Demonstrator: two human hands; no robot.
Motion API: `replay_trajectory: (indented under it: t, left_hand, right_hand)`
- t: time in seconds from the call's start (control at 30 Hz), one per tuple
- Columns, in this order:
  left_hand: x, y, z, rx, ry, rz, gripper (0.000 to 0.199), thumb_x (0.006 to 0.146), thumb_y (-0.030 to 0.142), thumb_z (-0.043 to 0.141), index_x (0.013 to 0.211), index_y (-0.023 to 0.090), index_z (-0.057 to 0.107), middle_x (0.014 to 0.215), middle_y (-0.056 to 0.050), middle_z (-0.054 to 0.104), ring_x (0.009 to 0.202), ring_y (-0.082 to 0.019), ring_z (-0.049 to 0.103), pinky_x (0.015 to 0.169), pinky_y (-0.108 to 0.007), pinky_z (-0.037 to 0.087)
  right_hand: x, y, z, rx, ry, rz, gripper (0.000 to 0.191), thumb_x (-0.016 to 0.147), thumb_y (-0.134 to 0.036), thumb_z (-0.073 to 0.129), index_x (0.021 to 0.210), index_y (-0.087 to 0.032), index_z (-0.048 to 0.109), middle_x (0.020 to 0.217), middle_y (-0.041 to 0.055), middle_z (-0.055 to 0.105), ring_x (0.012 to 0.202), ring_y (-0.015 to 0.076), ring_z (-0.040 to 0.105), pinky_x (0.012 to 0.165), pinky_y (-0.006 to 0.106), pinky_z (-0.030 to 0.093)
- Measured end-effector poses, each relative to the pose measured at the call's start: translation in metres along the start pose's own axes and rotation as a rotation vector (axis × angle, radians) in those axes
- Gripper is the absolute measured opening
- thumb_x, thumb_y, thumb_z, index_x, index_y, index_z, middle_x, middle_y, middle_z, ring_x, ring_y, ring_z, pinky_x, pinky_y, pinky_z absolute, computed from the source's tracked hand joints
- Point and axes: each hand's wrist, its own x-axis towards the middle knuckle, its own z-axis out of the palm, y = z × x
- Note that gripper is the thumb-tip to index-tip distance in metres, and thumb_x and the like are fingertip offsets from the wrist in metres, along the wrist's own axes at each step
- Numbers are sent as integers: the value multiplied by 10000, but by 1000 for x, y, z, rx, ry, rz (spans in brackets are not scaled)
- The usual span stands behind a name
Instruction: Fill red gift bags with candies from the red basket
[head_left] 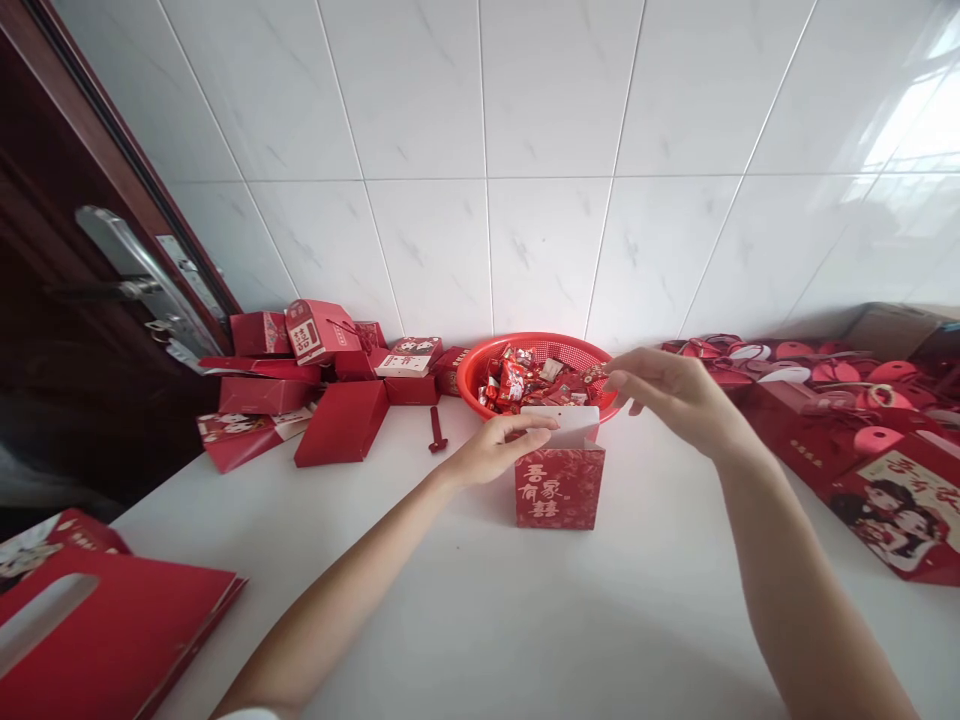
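Box (559,492) stands upright on surface (450,620), near basket (466,385). Left hand (491,450), half-bent, touches its open top; grip unclear. Right hand (679,397), nearly pinched by basket; hold unclear. Card likely light, creasable; best held by sidewalls.

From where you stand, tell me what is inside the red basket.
Small wrapped packets, mostly red, are heaped inside the red basket. Packets underneath are covered; the white flap of the box hides part of its near side.
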Motion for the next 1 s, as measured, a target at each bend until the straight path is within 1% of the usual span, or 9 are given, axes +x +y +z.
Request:
replay_trajectory:
  t: [0.17,0.3,0.37,0.47,0.53,0.6,0.67,0.77,1.0]
  left_hand:
    - [-3,3,-3,130,-70,66,651,770,392,799,1373,236,607,1494,-88,554,1416,-315,465,1168,-462,384]
    - [-3,-2,-1,166,-53,106,538,838,384,735,1339,213,639,1461,-103,584,1404,-308,488,1194,-460,364]
    - [-2,-6,2,175,-20,147,528,871,349,698,1375,221,610,1496,-91,550,1428,-290,460,1210,-442,346]
    - [-2,-11,7,167,47,195,675,880,275,679,1513,263,445,1568,-74,463,1415,-265,477,1201,-435,364]
    - [-2,-13,10,107,69,196,767,878,259,678,1566,259,339,1492,-106,552,1278,-257,606,1129,-440,453]
    - [-1,-13,12,9,70,180,800,874,266,684,1576,226,302,1297,-121,696,1079,-241,707,1013,-430,544]
    - [-1,-13,13,-76,58,161,793,861,278,702,1556,197,329,1139,-104,754,955,-228,735,921,-408,588]
    - [0,-12,14,-129,40,145,708,836,283,727,1470,177,429,1083,-91,756,920,-217,732,858,-365,602]
    - [0,-15,17,-23,81,165,403,823,283,729,1177,188,564,950,-29,725,786,-160,704,764,-292,584]
  right_hand:
    - [-21,40,16,28,-145,58,581,798,-579,741,1242,-220,629,1213,131,696,1080,284,682,898,454,575]
    - [-41,59,33,216,-203,70,680,783,-509,780,1356,-246,525,1274,125,674,1167,276,650,1012,488,524]
    - [-47,62,42,274,-192,93,604,800,-493,771,1302,-222,572,1241,127,692,1124,274,667,999,477,528]
    - [-50,63,52,343,-165,137,442,852,-492,724,1171,-191,671,1129,114,738,1044,270,692,961,455,539]
    - [-52,65,56,411,-138,158,398,858,-505,714,1097,-186,712,1040,98,761,965,265,707,904,436,558]
    - [-53,67,58,490,-106,162,377,840,-513,730,1032,-189,734,992,86,767,913,260,710,838,409,572]
    - [-56,68,59,564,-96,165,352,830,-508,744,988,-193,742,967,76,767,884,251,706,796,385,575]
    - [-59,67,59,619,-99,174,317,827,-486,756,970,-202,745,947,61,763,845,230,698,784,368,574]
    - [-62,68,65,617,-48,183,291,831,-486,752,863,-201,705,820,28,707,741,184,642,700,313,543]
